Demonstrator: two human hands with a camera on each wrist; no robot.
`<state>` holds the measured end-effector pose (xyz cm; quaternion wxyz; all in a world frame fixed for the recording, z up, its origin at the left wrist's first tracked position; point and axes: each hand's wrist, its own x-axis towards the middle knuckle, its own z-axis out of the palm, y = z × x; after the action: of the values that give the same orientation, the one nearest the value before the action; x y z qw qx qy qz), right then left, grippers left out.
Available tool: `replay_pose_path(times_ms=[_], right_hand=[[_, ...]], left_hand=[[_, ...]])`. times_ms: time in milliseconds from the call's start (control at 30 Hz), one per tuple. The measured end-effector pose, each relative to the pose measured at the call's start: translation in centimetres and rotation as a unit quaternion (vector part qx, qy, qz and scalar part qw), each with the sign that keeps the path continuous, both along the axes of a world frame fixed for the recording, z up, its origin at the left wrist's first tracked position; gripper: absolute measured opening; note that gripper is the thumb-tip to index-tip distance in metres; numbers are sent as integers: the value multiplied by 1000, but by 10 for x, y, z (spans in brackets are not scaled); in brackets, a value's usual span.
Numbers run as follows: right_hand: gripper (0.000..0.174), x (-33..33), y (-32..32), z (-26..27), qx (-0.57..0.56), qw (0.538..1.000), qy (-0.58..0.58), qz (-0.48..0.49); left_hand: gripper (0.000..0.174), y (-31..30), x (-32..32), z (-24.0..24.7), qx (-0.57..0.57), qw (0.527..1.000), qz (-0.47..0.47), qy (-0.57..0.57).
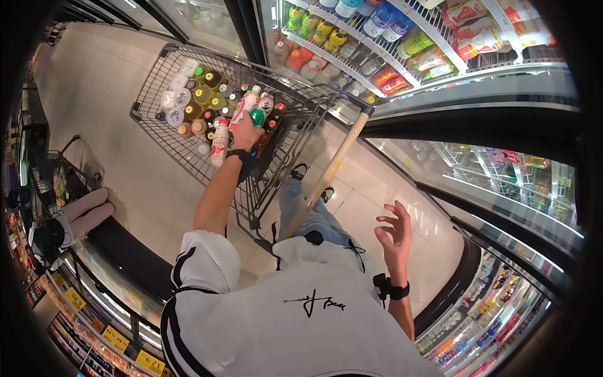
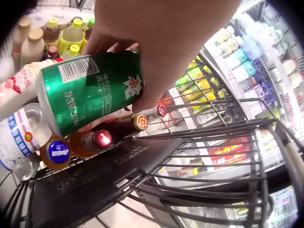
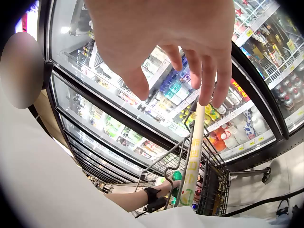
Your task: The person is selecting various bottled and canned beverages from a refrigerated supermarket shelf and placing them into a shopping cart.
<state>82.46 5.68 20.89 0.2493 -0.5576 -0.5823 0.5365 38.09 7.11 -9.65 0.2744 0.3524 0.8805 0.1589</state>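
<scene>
My left hand (image 1: 247, 133) reaches into the loaded shopping cart (image 1: 164, 139) and grips a green can (image 2: 92, 90) with a white leaf-like mark. In the left wrist view the can lies tilted above several capped bottles, among them a blue-capped bottle (image 2: 56, 153) and a red-capped one (image 2: 95, 139). A pink-and-white bottle (image 1: 245, 105) and a white bottle with red print (image 1: 219, 144) are close beside this hand. My right hand (image 1: 396, 239) hangs in the air with its fingers loosely bent and nothing in them, apart from the cart handle (image 1: 342, 147).
An upright fridge with drink shelves (image 1: 377, 47) stands past the cart, its glass door (image 1: 496, 163) beside me. Behind on the left are a second cart (image 1: 59, 179) and a low chiller with yellow price tags (image 1: 116, 337). Light floor tiles (image 1: 151, 201) lie around the cart.
</scene>
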Motion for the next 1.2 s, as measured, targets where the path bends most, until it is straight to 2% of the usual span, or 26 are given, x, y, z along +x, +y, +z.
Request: replay_pose_path(times_ms=[67,233,367,433,600,700,767,867,900,967,1000,1033,1067,1100,1167,1200], right_hand=[[73,-6,-4,4,-9,999,-38,-1],[67,-10,-18,9,-22,995,-83,-46],[67,-14,-28,6,-52,993,-73,-76],[66,-16,-33,5,-69,993,-69,-70],[65,-21,-35,4,-69,993,-75,-56],[63,-20,-35,3,-62,994,-71,-48],[62,-16,-38,1,-57,995,-64,-47],[61,-4,-45,-2,-49,996,-44,-59],[61,0,-47,-2,-42,997,-37,-62],[61,10,-54,-2,-29,997,-21,-70],[59,15,-58,-2,-28,997,-21,-72],[58,20,-63,-2,-26,997,-21,-73],[58,25,-68,-2,-20,997,-13,-80],[54,31,-72,-3,-20,997,-5,-78],[50,43,-81,-7,-6,996,10,-88],[44,48,-87,-11,-5,995,55,-89]], left_hand=[[74,18,5,-14,-19,998,-28,56],[74,56,-1,-42,-37,997,-18,61],[75,69,10,-52,-48,995,-27,79],[78,67,19,-54,-20,981,-36,190],[72,55,17,-39,10,982,-26,188],[69,43,14,-39,39,989,-26,141],[69,32,15,-31,100,989,-6,108],[58,9,28,-17,174,978,-9,111],[52,-1,35,-12,210,971,-10,109],[26,-18,60,30,274,961,-11,48],[21,-26,72,47,276,961,-16,-31],[22,-35,94,86,292,946,18,-138],[25,-45,114,107,308,934,4,-181],[20,-54,134,136,274,940,-13,-204],[26,-76,164,166,274,951,-142,1],[26,-87,177,178,286,946,-155,3]])
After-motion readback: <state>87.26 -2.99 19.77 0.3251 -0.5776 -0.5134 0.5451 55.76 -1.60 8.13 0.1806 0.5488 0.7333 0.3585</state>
